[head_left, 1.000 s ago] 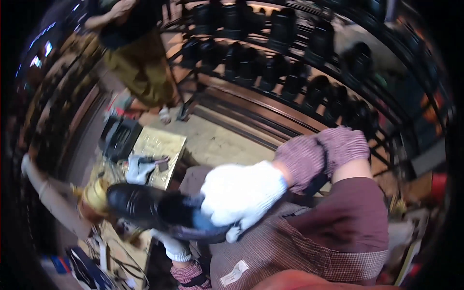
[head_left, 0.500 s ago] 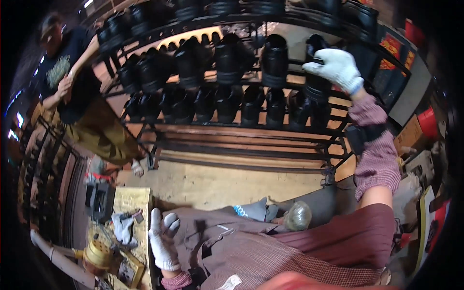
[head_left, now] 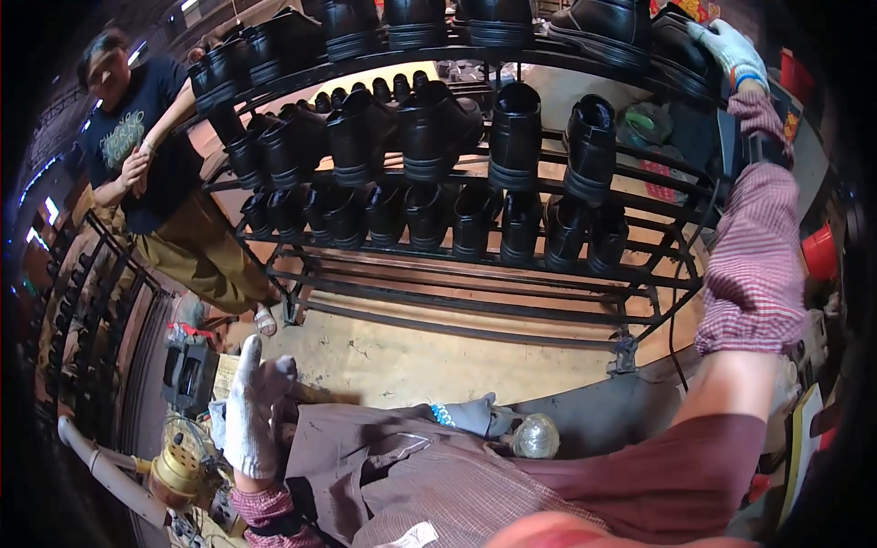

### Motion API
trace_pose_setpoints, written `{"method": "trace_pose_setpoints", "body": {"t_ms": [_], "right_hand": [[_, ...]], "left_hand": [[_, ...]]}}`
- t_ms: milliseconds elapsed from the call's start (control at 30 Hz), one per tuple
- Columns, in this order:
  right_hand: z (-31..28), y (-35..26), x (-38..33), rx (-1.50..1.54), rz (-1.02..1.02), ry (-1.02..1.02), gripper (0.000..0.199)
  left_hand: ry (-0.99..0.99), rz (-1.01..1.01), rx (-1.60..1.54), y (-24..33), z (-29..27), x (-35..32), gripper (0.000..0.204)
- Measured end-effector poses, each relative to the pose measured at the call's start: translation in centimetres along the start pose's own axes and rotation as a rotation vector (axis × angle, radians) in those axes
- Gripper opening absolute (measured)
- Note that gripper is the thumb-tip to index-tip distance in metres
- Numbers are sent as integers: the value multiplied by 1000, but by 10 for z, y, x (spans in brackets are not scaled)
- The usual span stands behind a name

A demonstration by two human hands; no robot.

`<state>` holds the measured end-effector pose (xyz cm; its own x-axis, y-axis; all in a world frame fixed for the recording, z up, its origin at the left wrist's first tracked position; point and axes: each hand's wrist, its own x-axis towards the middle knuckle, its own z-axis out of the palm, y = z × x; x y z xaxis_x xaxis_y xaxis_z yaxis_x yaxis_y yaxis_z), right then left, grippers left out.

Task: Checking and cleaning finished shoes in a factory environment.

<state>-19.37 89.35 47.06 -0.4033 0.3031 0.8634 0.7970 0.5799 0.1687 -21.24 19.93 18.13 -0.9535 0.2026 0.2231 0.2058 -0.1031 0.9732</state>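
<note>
Resting on a black shoe lying crosswise, right hand grip seemingly closed.

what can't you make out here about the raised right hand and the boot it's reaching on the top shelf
- Right hand, head view: fingertips lie on the black boot; grip unclear, fisheye rim bends and shrinks it.
- That boot: its upper is cut off by the top edge.
- Left hand: gloved, open, empty; its wrist hides behind the checked sleeve.

A black metal rack with several tiers spans the rear, standing on a worn, pale concrete floor. A second dark rack runs along the left side. Lighting is warm and dim.
</note>
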Motion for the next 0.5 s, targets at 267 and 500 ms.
{"method": "trace_pose_setpoints", "body": {"t_ms": [267,500], "right_hand": [[-98,-180,-186,409,-255,877,19],[-227,-272,-290,1356,-748,683,15]], "left_hand": [[100,-40,-146,-63,-25,-53,80],[120,216,-400,-90,-2,-72,110]]}}
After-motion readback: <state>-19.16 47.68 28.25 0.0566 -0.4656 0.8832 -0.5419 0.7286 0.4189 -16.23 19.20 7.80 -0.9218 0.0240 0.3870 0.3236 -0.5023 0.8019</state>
